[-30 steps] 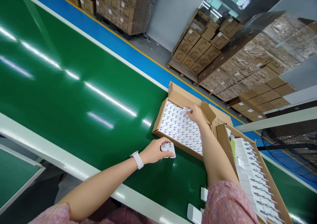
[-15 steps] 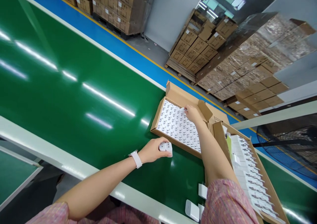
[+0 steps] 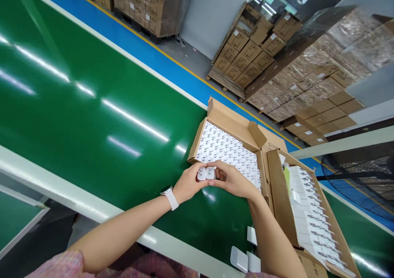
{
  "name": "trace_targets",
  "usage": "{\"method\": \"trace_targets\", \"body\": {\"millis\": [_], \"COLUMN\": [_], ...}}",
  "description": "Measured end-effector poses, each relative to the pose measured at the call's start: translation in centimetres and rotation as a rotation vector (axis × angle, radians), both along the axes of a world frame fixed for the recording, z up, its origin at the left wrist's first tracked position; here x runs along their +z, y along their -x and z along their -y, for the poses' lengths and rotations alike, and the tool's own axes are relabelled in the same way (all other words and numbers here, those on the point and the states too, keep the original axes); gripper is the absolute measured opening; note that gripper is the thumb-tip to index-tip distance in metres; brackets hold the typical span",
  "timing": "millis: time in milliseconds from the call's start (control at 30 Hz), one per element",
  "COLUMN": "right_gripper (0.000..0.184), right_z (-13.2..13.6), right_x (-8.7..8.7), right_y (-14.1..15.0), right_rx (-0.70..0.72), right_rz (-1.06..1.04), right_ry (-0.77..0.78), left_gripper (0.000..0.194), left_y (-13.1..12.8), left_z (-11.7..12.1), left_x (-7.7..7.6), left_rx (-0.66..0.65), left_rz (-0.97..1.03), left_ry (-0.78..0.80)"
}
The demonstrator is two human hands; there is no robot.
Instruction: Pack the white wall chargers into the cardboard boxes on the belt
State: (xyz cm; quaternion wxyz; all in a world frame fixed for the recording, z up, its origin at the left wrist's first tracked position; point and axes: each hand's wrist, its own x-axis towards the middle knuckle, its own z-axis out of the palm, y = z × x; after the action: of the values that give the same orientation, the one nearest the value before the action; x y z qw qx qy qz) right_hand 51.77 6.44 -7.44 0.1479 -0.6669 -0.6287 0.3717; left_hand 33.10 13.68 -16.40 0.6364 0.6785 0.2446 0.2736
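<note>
Over the green belt, my left hand (image 3: 187, 183), with a watch on its wrist, is closed around small white plug chargers (image 3: 201, 174), their prong ends facing up. From the other side, my right hand (image 3: 235, 182) has its thumb and fingers closed against the same chargers; how many lie behind the fingers is hidden. Just beyond both hands sits an open cardboard box (image 3: 195, 144) packed with rows of white chargers (image 3: 223, 142), prongs up. To the right, a second open carton (image 3: 278, 192) holds more chargers (image 3: 310, 218) in slanted rows.
Several loose white chargers (image 3: 239, 258) lie near the belt's front edge, close to my right forearm. The green belt (image 3: 92, 146) stretches away to the left. Behind it are a blue floor strip, stacked cartons (image 3: 243, 58) on pallets and a black fan (image 3: 360, 183).
My right hand has come back from the cardboard box to meet my left hand at the chargers. My left hand has risen slightly. The view has shifted a little.
</note>
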Motion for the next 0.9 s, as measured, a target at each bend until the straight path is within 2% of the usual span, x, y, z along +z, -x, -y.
{"method": "trace_targets", "body": {"millis": [67, 133, 200, 267, 300, 367, 400, 567, 700, 767, 833, 900], "right_gripper": [0.048, 0.045, 0.045, 0.047, 0.048, 0.045, 0.043, 0.038, 0.040, 0.050, 0.057, 0.053], "right_z": [1.1, 1.5, 1.2, 0.5, 0.0, -0.9, -1.4, -3.4, -4.1, -3.7, -2.8, -1.5], "right_x": [0.0, -0.5, -1.3, -2.2, -2.6, -3.5, -3.9, -5.5, -5.1, -4.4, -3.7, -3.1], "right_y": [0.3, -1.7, -5.6, -10.3, -12.5, -15.9, -17.0, -19.0, -18.6, -16.6, -12.8, -7.7], "right_rx": [-0.018, -0.111, -0.382, -0.829, -1.034, -1.193, -1.224, -1.223, -1.118, -1.070, -0.929, -0.550], "right_rz": [-0.001, -0.033, 0.003, 0.189, 0.329, 0.458, 0.498, 0.578, 0.572, 0.572, 0.491, 0.213], "right_ry": [-0.012, -0.087, -0.270, -0.496, -0.513, -0.499, -0.477, -0.406, -0.354, -0.380, -0.399, -0.325], "left_gripper": [0.045, 0.044, 0.039, 0.035, 0.034, 0.033, 0.034, 0.038, 0.039, 0.040, 0.042, 0.044], "left_y": [0.1, 0.2, 0.3, 0.2, 0.2, 0.2, 0.1, 0.1, 0.2, 0.2, 0.1, 0.1], "left_z": [0.3, 0.5, 0.6, 0.5, 0.5, 0.5, 0.5, 0.2, 0.0, 0.1, 0.3, 0.5], "left_x": [0.0, -0.1, -0.2, -0.3, -0.4, -0.6, -0.7, -1.0, -1.0, -1.0, -1.1, -1.3], "left_rx": [-0.012, -0.047, -0.070, -0.074, -0.073, -0.071, -0.071, -0.071, -0.053, -0.029, 0.010, 0.064], "left_rz": [-0.014, -0.021, -0.025, -0.018, -0.010, 0.009, 0.017, 0.021, 0.018, 0.021, 0.041, 0.081], "left_ry": [-0.008, -0.027, -0.053, -0.078, -0.087, -0.103, -0.111, -0.131, -0.144, -0.157, -0.186, -0.241]}}
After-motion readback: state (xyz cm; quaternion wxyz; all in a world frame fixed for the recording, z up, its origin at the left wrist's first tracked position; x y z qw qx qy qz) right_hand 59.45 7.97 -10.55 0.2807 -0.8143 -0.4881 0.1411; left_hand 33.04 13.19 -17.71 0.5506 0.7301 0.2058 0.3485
